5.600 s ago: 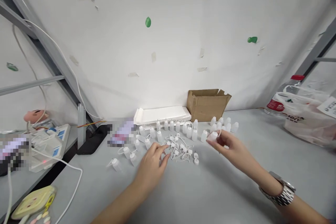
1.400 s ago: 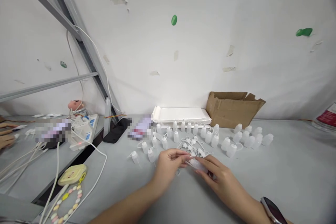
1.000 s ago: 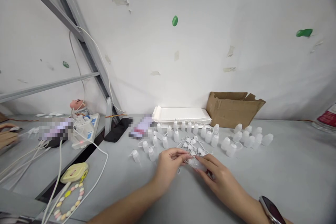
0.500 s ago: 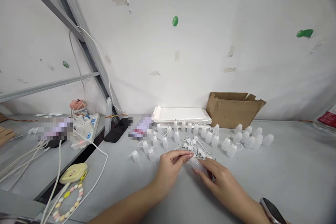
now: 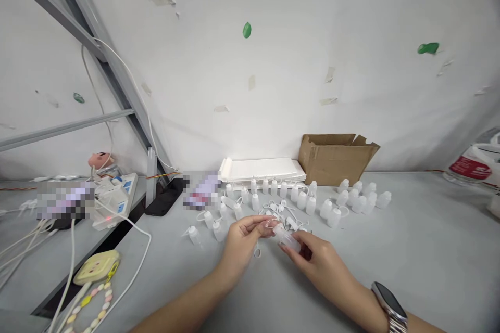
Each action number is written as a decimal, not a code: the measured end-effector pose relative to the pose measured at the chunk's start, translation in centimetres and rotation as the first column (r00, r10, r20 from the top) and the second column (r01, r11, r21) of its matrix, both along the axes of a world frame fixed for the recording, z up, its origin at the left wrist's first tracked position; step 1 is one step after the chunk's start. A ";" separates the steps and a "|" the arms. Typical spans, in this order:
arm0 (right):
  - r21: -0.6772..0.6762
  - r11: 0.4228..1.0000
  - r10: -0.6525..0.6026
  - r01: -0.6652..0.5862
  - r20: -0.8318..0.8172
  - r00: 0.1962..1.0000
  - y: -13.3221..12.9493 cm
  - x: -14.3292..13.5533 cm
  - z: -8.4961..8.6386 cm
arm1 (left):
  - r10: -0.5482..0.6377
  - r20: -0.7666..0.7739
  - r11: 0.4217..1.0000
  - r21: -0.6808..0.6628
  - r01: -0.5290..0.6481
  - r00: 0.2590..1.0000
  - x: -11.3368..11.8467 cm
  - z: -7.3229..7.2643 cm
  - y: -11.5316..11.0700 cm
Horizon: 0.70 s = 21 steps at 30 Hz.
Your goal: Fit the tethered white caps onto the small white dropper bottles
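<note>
Tabletop [image 5: 390, 260]: matte grey
Middle: bottles [image 5: 334, 217], mostly upright, loose caps [image 5: 291, 223]
Back: white packs [image 5: 261, 167], cardboard box [image 5: 338, 165]
Left: strung beads [image 5: 86, 301]

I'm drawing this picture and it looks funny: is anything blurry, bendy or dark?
All in the head view: blocky squares cover two flat pale-purple objects; the straight grey metal frame leans steeply, perhaps wide-angle stretch; the upper-right corner darkens; the translucent white plastic bottle in the right hand looks pale and soft, its tip hard to see.

legible text: none | red bottle label [image 5: 471, 168]: print too blurred to read
</note>
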State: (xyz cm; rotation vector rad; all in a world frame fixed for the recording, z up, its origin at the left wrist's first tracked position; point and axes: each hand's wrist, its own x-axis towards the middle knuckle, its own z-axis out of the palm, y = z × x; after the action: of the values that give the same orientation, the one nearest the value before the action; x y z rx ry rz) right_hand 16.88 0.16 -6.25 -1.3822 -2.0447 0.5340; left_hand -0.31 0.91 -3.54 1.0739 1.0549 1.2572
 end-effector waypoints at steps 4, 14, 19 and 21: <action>-0.018 1.000 0.004 -0.004 -0.002 1.000 0.1 0.0 -0.2 | -0.044 -0.067 0.999 -0.003 0.044 0.997 -0.1 0.2 0.1; 0.117 0.992 0.031 -0.039 0.065 0.997 -0.5 -0.1 -0.1 | -0.039 -0.100 0.997 -0.066 0.033 0.994 0.1 0.0 0.1; 0.456 0.882 0.056 -0.123 0.158 0.986 -0.7 -0.1 -0.3 | -0.151 -0.071 0.981 -0.138 0.140 0.986 0.3 0.2 -0.4; 0.543 0.825 0.047 -0.154 0.207 0.977 -0.7 -0.2 -0.2 | -0.167 -0.056 0.978 -0.138 0.158 0.984 0.4 0.2 -0.7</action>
State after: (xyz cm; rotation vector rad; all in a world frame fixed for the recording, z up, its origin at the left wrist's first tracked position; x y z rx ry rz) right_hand 16.64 -0.52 -6.46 -0.9952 -2.1877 -0.1677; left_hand 0.04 0.23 -3.39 1.0832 1.0635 1.0126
